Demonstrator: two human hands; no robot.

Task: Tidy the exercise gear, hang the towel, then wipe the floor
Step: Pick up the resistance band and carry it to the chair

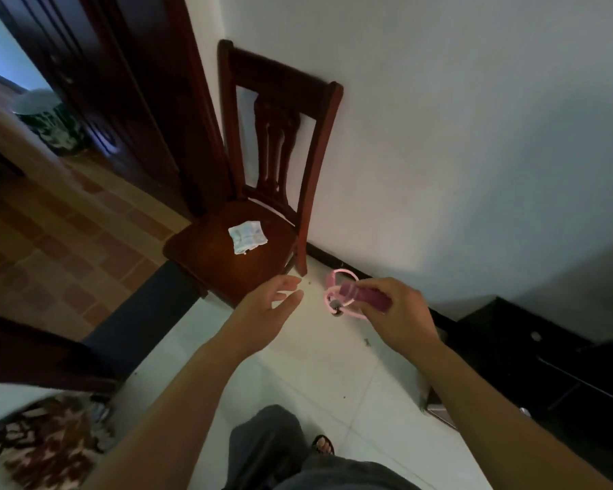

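My right hand (399, 309) grips a pink skipping rope (344, 293) by its handles, with the thin cord coiled in loops hanging off the left of my fist. To the left of the rope, my left hand (269, 305) is stretched forward with its fingers spread and holds nothing. Both hands hover above the white tiled floor (319, 369), just in front of a dark wooden chair (280, 143). A small folded white cloth (247, 236) lies on the chair's seat.
The chair stands against a white wall (457, 136), beside a dark wooden door frame (149, 100). A black low cabinet (552, 376) is at the right. A patterned mat (50, 440) lies at the lower left. My leg and sandalled foot (322, 445) are below.
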